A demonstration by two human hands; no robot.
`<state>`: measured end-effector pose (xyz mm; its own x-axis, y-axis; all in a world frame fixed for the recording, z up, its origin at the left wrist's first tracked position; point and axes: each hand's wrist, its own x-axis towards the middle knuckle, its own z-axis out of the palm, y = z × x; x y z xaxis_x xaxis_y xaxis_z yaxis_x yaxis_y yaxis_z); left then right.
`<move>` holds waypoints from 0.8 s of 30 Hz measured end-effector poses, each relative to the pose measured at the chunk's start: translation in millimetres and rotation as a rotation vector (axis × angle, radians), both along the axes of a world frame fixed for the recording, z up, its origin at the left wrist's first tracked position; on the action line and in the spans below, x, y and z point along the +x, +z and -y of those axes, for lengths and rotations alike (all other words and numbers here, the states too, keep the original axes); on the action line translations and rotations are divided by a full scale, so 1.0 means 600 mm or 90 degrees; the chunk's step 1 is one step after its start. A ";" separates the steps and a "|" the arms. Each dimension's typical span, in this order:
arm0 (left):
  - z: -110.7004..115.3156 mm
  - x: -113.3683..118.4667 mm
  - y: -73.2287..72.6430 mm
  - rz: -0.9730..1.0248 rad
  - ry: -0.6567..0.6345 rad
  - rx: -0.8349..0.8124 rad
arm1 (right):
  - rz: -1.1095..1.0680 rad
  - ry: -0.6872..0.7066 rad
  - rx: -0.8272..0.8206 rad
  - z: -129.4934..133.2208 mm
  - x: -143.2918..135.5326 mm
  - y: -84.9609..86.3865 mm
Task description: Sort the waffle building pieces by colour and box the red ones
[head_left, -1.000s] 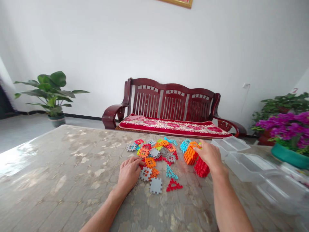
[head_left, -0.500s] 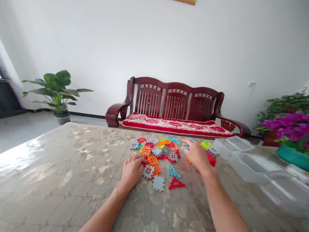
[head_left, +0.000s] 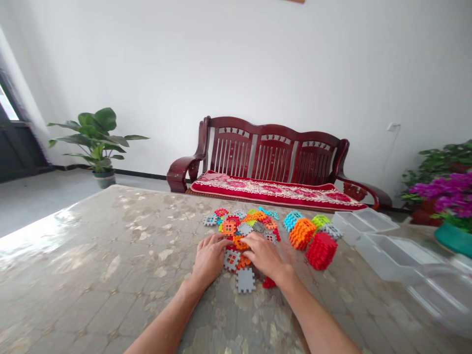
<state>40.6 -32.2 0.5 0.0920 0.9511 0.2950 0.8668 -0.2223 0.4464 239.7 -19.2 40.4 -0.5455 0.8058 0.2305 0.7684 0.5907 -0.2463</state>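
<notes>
Hands [head_left: 209, 258] at plain toothed tiles [head_left: 245, 280]

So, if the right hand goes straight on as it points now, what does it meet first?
The right hand would probably meet the orange square with holes first; whether they touch now is unclear.

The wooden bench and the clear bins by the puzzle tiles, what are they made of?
The slatted bench looks like dark red wood, varnished: its curved armrest catches glossy highlights. The bins seem to be smooth plastic, probably thin, since they look colourless and see-through.
</notes>
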 end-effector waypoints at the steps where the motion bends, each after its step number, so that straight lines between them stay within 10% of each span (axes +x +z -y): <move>1: -0.001 0.000 0.000 0.006 -0.014 0.004 | 0.012 -0.002 0.002 0.000 -0.002 0.001; 9: 0.003 0.005 0.006 0.010 -0.088 0.006 | 0.018 -0.106 0.078 0.005 -0.015 -0.013; 17: 0.001 0.005 0.007 0.047 -0.088 0.022 | -0.271 -0.276 0.054 -0.038 0.034 -0.016; 24: -0.001 0.004 0.004 0.056 -0.088 0.025 | -0.170 -0.339 0.023 -0.053 0.074 -0.025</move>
<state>43.1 -31.5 2.6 0.1937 0.9185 0.3447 0.7844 -0.3560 0.5080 283.9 12.8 25.1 0.0120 0.9418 0.3359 0.8756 0.1523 -0.4584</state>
